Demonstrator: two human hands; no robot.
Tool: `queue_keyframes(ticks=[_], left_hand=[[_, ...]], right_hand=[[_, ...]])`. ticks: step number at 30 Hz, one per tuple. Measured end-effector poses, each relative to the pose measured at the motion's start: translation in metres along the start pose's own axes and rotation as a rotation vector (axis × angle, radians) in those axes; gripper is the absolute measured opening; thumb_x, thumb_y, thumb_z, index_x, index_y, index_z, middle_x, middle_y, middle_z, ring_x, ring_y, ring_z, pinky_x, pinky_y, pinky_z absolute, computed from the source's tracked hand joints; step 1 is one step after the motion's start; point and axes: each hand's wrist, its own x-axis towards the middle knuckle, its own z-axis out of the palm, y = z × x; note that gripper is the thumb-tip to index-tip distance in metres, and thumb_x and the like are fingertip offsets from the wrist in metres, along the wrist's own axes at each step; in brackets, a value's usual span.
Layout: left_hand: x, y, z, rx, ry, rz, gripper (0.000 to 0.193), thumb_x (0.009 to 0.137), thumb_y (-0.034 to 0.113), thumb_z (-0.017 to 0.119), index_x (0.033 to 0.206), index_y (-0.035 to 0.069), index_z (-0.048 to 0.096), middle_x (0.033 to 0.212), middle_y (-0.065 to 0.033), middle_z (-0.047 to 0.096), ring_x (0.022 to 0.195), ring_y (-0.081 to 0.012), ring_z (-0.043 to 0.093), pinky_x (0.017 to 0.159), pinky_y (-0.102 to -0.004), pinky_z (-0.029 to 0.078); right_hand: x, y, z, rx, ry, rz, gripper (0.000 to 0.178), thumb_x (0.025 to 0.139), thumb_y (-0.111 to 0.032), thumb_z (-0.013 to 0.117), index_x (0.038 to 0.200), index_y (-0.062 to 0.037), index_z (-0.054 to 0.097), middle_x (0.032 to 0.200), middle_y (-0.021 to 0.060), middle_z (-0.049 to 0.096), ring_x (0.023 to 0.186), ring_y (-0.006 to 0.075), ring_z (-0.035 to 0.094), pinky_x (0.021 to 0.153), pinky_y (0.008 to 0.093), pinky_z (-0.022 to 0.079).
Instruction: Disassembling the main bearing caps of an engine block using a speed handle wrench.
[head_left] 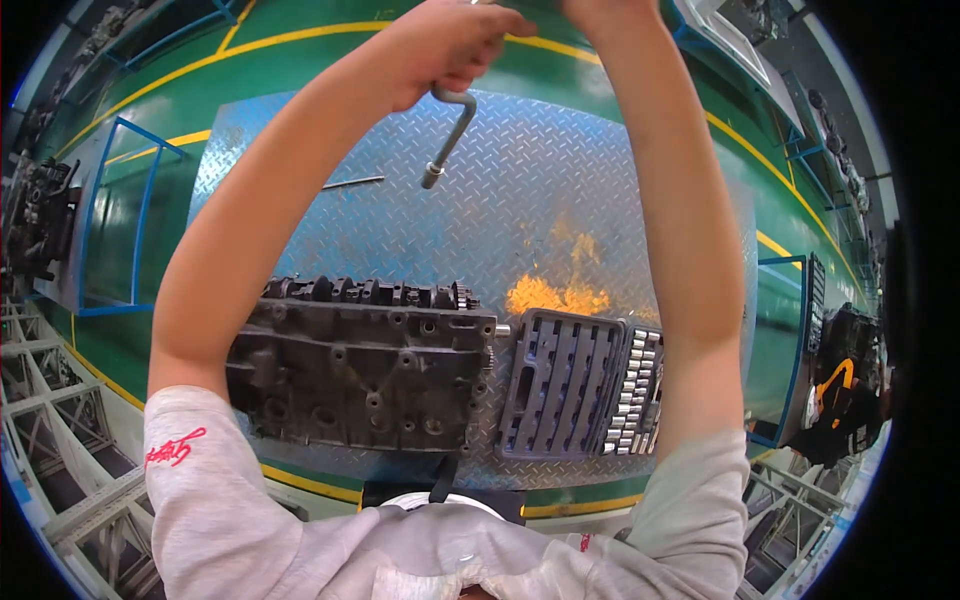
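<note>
My left hand [455, 50] is raised at the top edge, its fingers curled around a bent steel socket wrench [463, 125]. The wrench's socket end points down above the checker-plate bench [560, 170]. My right hand [610, 12] reaches up beside it, with its fingers cut off by the upper edge. Nearer to me, a dark engine block [360, 370] lies between my arms with a row of metal parts along its far side. To its right, an open tool case [565, 385] holds silver sockets [630, 390], partly hidden by my right forearm.
A thin metal rod [355, 183] lies on the bench, left of the wrench. Orange-yellow residue [555, 296] marks the plate behind the case. Blue-framed stands [140, 220] flank the bench. At far right is a person in dark clothes [840, 425].
</note>
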Motion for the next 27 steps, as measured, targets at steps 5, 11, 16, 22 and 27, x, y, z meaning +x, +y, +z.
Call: queue_keyframes(ticks=[5,11,16,22,27], left_hand=[[-0.129,0.045,0.075,0.064,-0.043,0.032,0.034,0.099,0.026,0.065,0.072,0.012,0.05,0.06,0.002,0.042,0.05,-0.011,0.04,0.047,-0.03,0.029],[-0.205,0.056,0.095,0.425,0.054,0.09,0.045,0.106,0.042,0.054,0.075,0.009,0.056,0.064,-0.002,0.05,0.061,-0.0155,0.051,0.06,-0.0317,0.04],[-0.221,0.032,0.077,0.296,-0.036,0.158,0.049,0.108,0.046,0.048,0.075,0.009,0.054,0.066,-0.0028,0.051,0.061,-0.0154,0.051,0.061,-0.0311,0.041],[-0.234,-0.006,0.022,0.271,-0.129,0.344,0.05,0.104,0.046,0.056,0.071,0.009,0.054,0.066,-0.0013,0.051,0.064,-0.0141,0.053,0.069,-0.031,0.047],[-0.237,-0.007,0.003,0.21,-0.161,0.405,0.044,0.105,0.043,0.056,0.076,0.009,0.054,0.069,-0.0007,0.052,0.064,-0.0137,0.053,0.069,-0.0321,0.049]], right_hand=[[-0.107,-0.043,0.066,0.049,-0.048,-0.101,0.06,0.091,-0.06,0.052,0.055,-0.021,0.024,0.05,-0.0038,0.018,0.041,0.0131,0.018,0.042,0.0311,0.013],[-0.148,-0.038,0.087,0.144,-0.147,-0.228,0.06,0.092,-0.06,0.052,0.055,-0.0213,0.024,0.05,-0.0046,0.017,0.041,0.0126,0.017,0.041,0.0308,0.012],[-0.146,-0.02,0.097,0.222,-0.441,0.076,0.06,0.093,-0.059,0.051,0.055,-0.0215,0.024,0.05,-0.0048,0.017,0.04,0.0124,0.017,0.04,0.0308,0.012],[-0.138,0.018,0.123,0.037,-0.373,-0.022,0.06,0.094,-0.059,0.048,0.055,-0.0216,0.025,0.049,-0.0046,0.018,0.039,0.0121,0.017,0.039,0.0303,0.012],[-0.141,0.033,0.166,-0.227,0.063,-0.222,0.058,0.094,-0.06,0.048,0.057,-0.0215,0.027,0.049,-0.005,0.019,0.04,0.0121,0.018,0.039,0.0299,0.013]])
